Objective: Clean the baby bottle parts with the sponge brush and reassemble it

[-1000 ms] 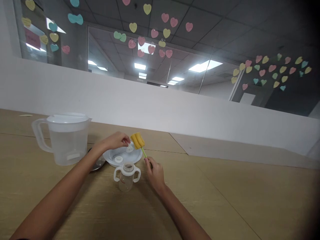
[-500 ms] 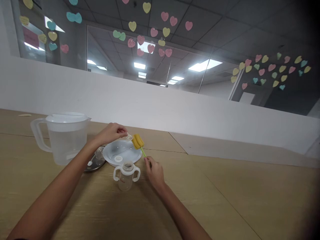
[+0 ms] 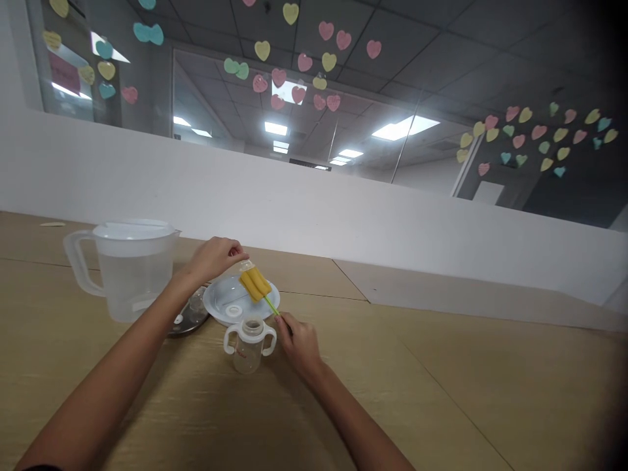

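Note:
My right hand [image 3: 298, 340] is closed around the green handle of a sponge brush [image 3: 255, 284], whose yellow head is tilted up over a white basin [image 3: 213, 307]. My left hand [image 3: 219, 256] pinches a small clear part [image 3: 246, 265], possibly a bottle nipple, against the tip of the sponge. Inside the basin lies a white ring [image 3: 233, 311]. A clear baby bottle [image 3: 248, 356] with two white handles stands upright and uncapped in front of the basin, between my forearms.
Left of the basin stands a large translucent pitcher [image 3: 135, 281] with a lid. A round metal tray [image 3: 189, 322] holding small clear and white pieces is partly hidden by my left forearm. Behind the wooden table [image 3: 392, 392] rises a white wall [image 3: 275, 212].
The sponge head has swung left and now touches the clear part. My left hand has shifted slightly up and left, and my right hand slightly left.

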Demonstrator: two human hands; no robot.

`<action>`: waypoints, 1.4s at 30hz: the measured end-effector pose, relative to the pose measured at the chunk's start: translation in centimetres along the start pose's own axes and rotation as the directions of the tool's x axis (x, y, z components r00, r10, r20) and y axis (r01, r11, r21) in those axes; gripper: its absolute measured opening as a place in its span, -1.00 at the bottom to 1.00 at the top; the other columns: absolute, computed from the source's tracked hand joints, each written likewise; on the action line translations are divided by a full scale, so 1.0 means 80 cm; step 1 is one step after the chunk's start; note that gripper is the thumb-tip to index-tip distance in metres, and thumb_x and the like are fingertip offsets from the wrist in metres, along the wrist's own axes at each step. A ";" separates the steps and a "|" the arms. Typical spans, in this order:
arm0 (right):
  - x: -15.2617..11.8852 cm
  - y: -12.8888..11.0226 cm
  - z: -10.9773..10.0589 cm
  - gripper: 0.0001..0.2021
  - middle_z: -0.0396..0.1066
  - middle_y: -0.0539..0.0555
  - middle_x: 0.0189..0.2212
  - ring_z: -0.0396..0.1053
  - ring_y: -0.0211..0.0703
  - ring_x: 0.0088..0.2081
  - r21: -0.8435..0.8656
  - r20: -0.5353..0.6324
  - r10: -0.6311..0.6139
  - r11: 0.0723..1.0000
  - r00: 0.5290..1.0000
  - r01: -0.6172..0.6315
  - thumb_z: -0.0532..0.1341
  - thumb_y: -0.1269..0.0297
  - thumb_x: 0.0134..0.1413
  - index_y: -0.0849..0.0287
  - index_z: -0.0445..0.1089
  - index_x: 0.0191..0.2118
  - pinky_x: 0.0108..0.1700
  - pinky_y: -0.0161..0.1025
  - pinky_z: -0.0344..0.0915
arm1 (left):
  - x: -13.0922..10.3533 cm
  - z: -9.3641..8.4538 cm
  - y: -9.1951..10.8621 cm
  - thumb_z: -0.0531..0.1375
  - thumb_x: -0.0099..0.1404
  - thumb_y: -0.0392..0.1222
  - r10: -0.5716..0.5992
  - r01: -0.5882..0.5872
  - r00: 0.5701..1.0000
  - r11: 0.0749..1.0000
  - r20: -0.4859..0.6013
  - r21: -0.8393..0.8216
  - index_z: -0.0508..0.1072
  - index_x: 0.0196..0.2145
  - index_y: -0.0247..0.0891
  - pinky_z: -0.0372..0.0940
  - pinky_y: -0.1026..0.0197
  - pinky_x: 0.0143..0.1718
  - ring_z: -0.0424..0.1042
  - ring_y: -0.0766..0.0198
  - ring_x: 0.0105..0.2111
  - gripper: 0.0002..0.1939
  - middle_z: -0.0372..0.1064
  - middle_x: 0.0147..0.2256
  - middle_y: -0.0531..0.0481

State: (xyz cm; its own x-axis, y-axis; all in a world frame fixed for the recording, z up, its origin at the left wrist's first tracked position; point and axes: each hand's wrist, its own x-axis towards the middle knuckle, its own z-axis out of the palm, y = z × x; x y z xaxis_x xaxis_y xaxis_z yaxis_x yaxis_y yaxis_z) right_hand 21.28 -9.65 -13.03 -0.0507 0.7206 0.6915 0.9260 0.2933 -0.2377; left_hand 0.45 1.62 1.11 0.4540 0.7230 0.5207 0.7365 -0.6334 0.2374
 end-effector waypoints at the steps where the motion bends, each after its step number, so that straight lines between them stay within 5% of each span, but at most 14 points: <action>1: 0.000 0.000 0.000 -0.51 0.45 0.08 -0.54 0.35 -0.26 -0.56 0.011 -0.017 0.003 1.000 1.000 -0.003 -0.19 0.10 0.31 0.21 0.43 -0.25 -0.50 -0.37 0.01 | 0.000 -0.002 -0.004 0.06 0.21 0.02 -0.016 0.016 1.000 0.999 0.001 0.035 0.47 -0.32 -0.25 0.18 0.29 -0.37 0.40 0.23 -0.32 -0.69 0.48 -0.33 -0.03; 4: 0.002 0.001 -0.002 -0.49 0.44 0.09 -0.54 0.33 -0.26 -0.57 0.040 -0.054 0.028 0.999 0.998 -0.026 -0.20 0.07 0.30 0.23 0.42 -0.26 -0.49 -0.38 0.02 | 0.000 -0.007 -0.022 0.08 0.18 -0.09 -0.102 0.084 0.989 0.983 0.105 0.161 0.46 -0.28 -0.25 0.20 0.28 -0.32 0.41 0.20 -0.26 -0.75 0.47 -0.26 -0.06; 7: 0.002 0.001 -0.004 -0.49 0.42 0.07 -0.56 0.31 -0.26 -0.59 0.048 -0.065 0.045 0.998 0.997 -0.041 -0.19 0.07 0.30 0.24 0.42 -0.28 -0.50 -0.37 0.02 | -0.002 -0.009 -0.043 0.15 0.06 -0.26 -0.212 0.143 0.929 0.962 0.305 0.235 0.49 -0.29 -0.26 0.23 0.27 -0.27 0.41 0.16 -0.21 -0.78 0.46 -0.20 -0.10; 13: 0.003 0.000 -0.005 -0.50 0.41 0.07 -0.60 0.29 -0.27 -0.61 0.040 -0.080 0.040 0.999 0.996 -0.037 -0.18 0.10 0.29 0.25 0.43 -0.30 -0.51 -0.37 0.00 | -0.010 0.000 -0.066 0.19 -0.26 -0.47 -0.349 0.246 0.762 0.935 0.546 0.255 0.47 -0.63 -0.31 0.29 0.23 -0.46 0.44 0.13 -0.50 -0.84 0.45 -0.57 -0.09; 17: 0.003 0.003 -0.004 -0.51 0.42 0.07 -0.58 0.31 -0.26 -0.60 0.016 -0.078 0.040 0.999 0.996 -0.038 -0.19 0.10 0.29 0.24 0.42 -0.29 -0.51 -0.36 0.00 | -0.011 0.010 -0.072 0.18 -0.32 -0.51 -0.376 0.278 0.715 0.926 0.589 0.254 0.37 -0.78 -0.32 0.31 0.18 -0.44 0.44 0.08 -0.48 -0.86 0.40 -0.64 -0.10; 27: 0.002 0.005 -0.001 -0.51 0.44 0.08 -0.55 0.34 -0.25 -0.57 -0.015 -0.050 0.032 0.999 0.998 -0.033 -0.20 0.10 0.30 0.22 0.42 -0.29 -0.50 -0.36 0.01 | -0.007 0.022 -0.090 0.20 -0.36 -0.51 -0.385 0.264 0.702 0.922 0.599 0.283 0.35 -0.82 -0.30 0.32 0.16 -0.40 0.46 0.02 -0.43 -0.84 0.37 -0.69 -0.09; 37: 0.002 0.004 -0.003 -0.51 0.44 0.08 -0.56 0.34 -0.26 -0.59 -0.047 -0.057 0.016 0.999 0.998 -0.019 -0.19 0.12 0.30 0.21 0.42 -0.30 -0.52 -0.35 -0.01 | 0.001 0.044 -0.098 0.22 -0.28 -0.44 -0.381 0.255 0.785 0.917 0.488 0.307 0.45 -0.64 -0.30 0.31 0.16 -0.36 0.47 0.07 -0.40 -0.86 0.46 -0.53 -0.15; 42: 0.002 0.003 -0.004 -0.51 0.43 0.07 -0.58 0.33 -0.26 -0.60 -0.042 -0.062 0.001 0.999 0.998 -0.003 -0.20 0.12 0.30 0.22 0.42 -0.30 -0.52 -0.36 -0.02 | -0.007 0.045 -0.090 0.24 -0.27 -0.40 -0.380 0.261 0.714 0.924 0.588 0.281 0.41 -0.72 -0.31 0.30 0.25 -0.45 0.45 0.15 -0.48 -0.93 0.44 -0.61 -0.10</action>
State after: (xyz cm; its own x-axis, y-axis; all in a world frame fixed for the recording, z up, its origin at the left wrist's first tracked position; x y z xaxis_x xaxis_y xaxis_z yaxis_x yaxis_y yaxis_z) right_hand 21.60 -9.66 -12.74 -0.0269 0.6807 0.7320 0.9410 0.2643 -0.2112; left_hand -3.26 6.78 -3.83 0.3389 0.9193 -0.2003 0.9395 -0.3192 0.1246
